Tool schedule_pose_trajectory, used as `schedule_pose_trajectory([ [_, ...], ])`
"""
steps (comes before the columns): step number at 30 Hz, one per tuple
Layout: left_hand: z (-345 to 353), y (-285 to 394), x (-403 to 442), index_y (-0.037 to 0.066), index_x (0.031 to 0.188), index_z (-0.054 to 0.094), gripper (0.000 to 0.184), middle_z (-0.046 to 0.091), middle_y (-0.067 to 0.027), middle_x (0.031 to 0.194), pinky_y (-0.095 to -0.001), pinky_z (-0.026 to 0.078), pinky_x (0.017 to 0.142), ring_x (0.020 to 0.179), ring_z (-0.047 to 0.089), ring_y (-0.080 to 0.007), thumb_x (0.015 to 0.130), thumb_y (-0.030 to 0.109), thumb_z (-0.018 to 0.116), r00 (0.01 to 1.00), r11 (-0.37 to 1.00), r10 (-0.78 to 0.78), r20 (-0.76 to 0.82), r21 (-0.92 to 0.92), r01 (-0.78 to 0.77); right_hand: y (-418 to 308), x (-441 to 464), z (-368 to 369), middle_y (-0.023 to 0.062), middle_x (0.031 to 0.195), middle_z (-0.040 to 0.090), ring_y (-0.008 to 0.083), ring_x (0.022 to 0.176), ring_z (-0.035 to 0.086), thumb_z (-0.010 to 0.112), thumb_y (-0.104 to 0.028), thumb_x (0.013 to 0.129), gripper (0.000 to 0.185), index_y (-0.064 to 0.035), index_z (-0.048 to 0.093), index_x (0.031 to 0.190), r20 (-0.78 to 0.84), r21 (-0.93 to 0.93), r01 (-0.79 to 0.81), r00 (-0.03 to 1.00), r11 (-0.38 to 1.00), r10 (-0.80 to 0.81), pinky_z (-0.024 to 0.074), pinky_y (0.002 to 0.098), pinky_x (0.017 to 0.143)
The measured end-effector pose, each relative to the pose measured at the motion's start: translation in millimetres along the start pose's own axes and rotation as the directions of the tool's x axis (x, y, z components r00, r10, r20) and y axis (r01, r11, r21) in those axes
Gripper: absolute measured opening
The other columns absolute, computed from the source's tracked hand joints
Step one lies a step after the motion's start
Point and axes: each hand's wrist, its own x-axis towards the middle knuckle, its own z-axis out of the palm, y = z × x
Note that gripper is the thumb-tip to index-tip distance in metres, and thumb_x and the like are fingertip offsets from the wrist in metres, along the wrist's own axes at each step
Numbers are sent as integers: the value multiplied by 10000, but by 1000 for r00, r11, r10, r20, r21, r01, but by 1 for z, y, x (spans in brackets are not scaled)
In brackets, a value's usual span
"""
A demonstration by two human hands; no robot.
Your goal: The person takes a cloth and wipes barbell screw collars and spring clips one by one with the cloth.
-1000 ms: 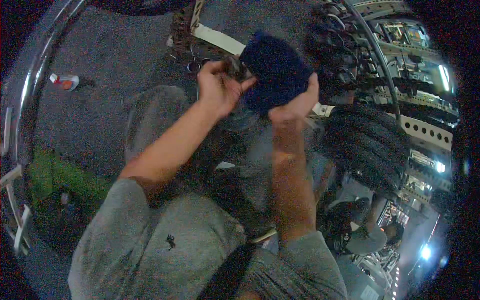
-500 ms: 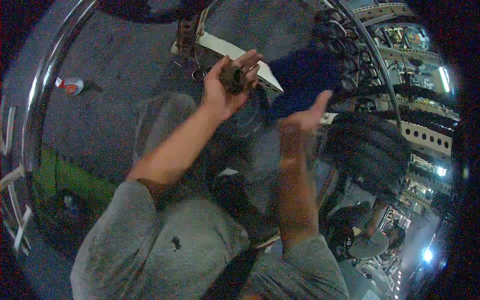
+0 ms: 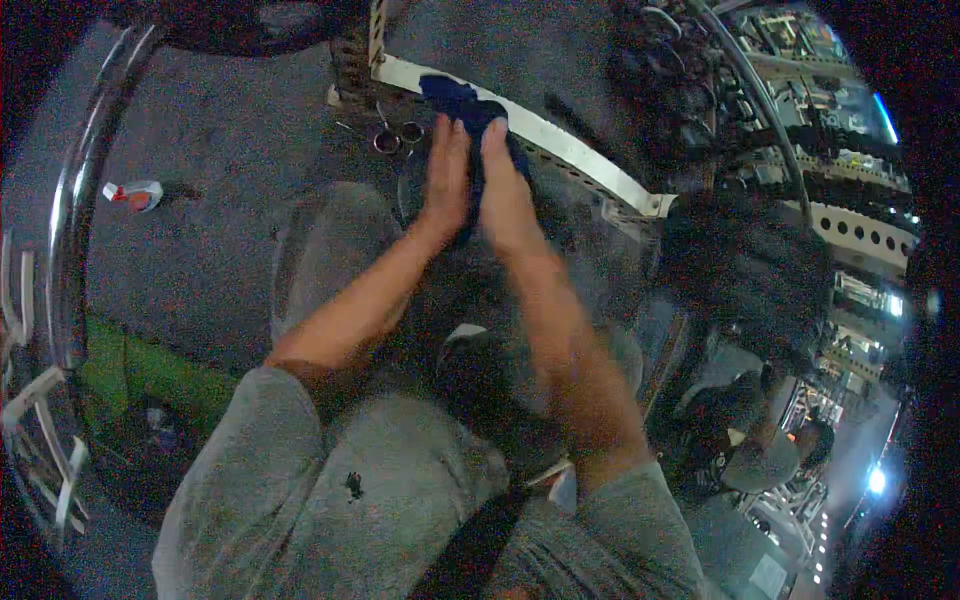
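A dark blue cloth (image 3: 482,108) is pressed between my two hands, its folds spilling past the fingertips. My left hand (image 3: 447,180) lies against its left side, fingers straight and together. On the other side my right hand (image 3: 505,190) presses inward, thumb and palm against the cloth. The dark ring-shaped part seen earlier in the left palm is hidden now; the cloth may cover it. Just beyond the hands runs a white perforated metal bar (image 3: 570,150). Two ring-shaped metal loops (image 3: 388,138), like scissor handles, are left of the cloth.
A shiny metal rail (image 3: 68,220) curves down the left side. Near it on the grey floor lies a small clear and red container (image 3: 135,195). Perforated racks (image 3: 850,235) with many parts line the right, where another person (image 3: 735,430) is bent over.
My right hand has brought the blue cloth leftward to my left hand. The left hand has turned from palm-up to facing the right, and the dark ring-shaped part has gone from sight.
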Motion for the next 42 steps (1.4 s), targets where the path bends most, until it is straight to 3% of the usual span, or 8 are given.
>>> schedule_pose_trajectory([
  [4, 5, 9, -7, 106, 1251, 536, 553, 570, -112, 1224, -414, 434, 992, 1138, 549, -270, 989, 512, 268, 986, 407, -128, 109, -901, 152, 33, 8, 5, 160, 1485, 360, 344, 1411, 263, 550, -326, 921, 574, -53, 394, 1402, 222, -298, 818, 560, 492, -798, 236, 387, 1151],
  [10, -16, 1, 15, 116, 1324, 472, 511, 485, -134, 1356, -387, 325, 1108, 1254, 462, -293, 984, 459, 306, 986, 670, -113, 123, -723, 167, 34, 11, 12, 187, 1479, 349, 336, 1403, 274, 522, -293, 936, 543, -42, 388, 1399, 222, -302, 824, 550, 480, -805, 241, 393, 1149],
  [13, -17, 25, -9, -36, 1279, 480, 573, 468, -256, 1353, -437, 306, 1098, 1290, 426, -351, 999, 446, 345, 893, 757, 445, 59, 507, -411, 27, 8, 13, 241, 1356, 485, 372, 1302, 418, 361, -485, 993, 630, 22, 425, 1361, 148, -96, 427, 899, 899, -411, 277, 392, 1113],
  [23, -12, 47, 7, 77, 1365, 480, 551, 558, -132, 1286, -333, 454, 849, 1137, 537, -218, 915, 384, 395, 992, 484, -15, 123, -867, 115, 10, 49, -63, 131, 1172, 643, 339, 1072, 612, 323, -477, 968, 557, -53, 587, 1215, 21, 910, 35, 991, 413, -132, 460, 481, 974],
  [28, -7, 46, 9, 62, 1374, 458, 578, 552, -92, 1291, -337, 492, 742, 1013, 571, -200, 938, 433, 372, 982, 457, -8, 188, -873, 171, -2, 15, -39, 138, 1286, 558, 348, 1143, 544, 362, -421, 979, 492, -71, 562, 1262, -191, 701, 260, 966, 664, -177, 380, 502, 1044],
  [30, -3, 65, -12, 89, 1366, 466, 622, 550, -98, 1286, -382, 508, 830, 1034, 581, -215, 938, 525, 352, 983, 798, -139, 120, -574, 183, 36, 33, -10, 169, 1345, 469, 371, 1189, 464, 408, -368, 971, 426, -113, 558, 1278, -175, 61, 549, 828, 833, -533, 333, 517, 1061],
  [32, 4, 25, -8, 114, 1338, 483, 626, 541, -116, 1297, -426, 450, 983, 1139, 549, -248, 937, 560, 304, 938, 323, -95, 333, -881, 345, 38, 28, 5, 220, 1333, 392, 398, 1202, 386, 445, -319, 954, 381, -156, 560, 1278, 178, -557, 735, 559, 385, -810, 311, 526, 1043],
  [42, 13, 37, -30, 81, 1134, 579, 456, 623, -75, 1070, -372, 442, 913, 991, 580, -211, 995, 402, 286, 987, 848, -149, -59, -522, 97, 26, 51, 4, 267, 791, 579, 484, 751, 570, 470, -207, 967, 193, -15, 474, 987, 25, -529, 703, 573, 475, -819, 449, 503, 687],
])
